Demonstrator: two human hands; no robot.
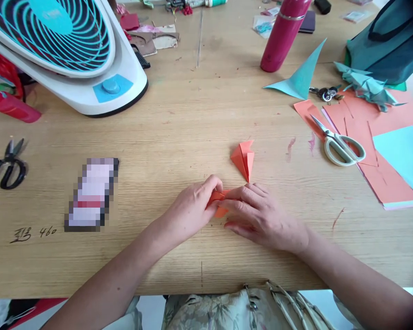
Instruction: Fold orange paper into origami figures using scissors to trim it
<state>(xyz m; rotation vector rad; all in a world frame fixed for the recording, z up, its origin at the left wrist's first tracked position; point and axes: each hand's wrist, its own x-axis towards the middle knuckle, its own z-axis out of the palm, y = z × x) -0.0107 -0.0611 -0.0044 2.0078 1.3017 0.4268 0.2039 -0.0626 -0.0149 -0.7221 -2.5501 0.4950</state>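
Observation:
Between my two hands is a small piece of folded orange paper, mostly covered by the fingers. My left hand grips its left side, fingers curled over it and thumb against it. From the right, my right hand presses on the same paper with its fingertips close together. Just beyond the right hand's knuckles lies a second folded orange paper piece, fan-like with a pointed end toward me.
A fan stands at the upper left, with a phone and black-handled scissors nearer. To the right lie white-handled scissors, orange sheets, a teal folded shape and an upright magenta bottle.

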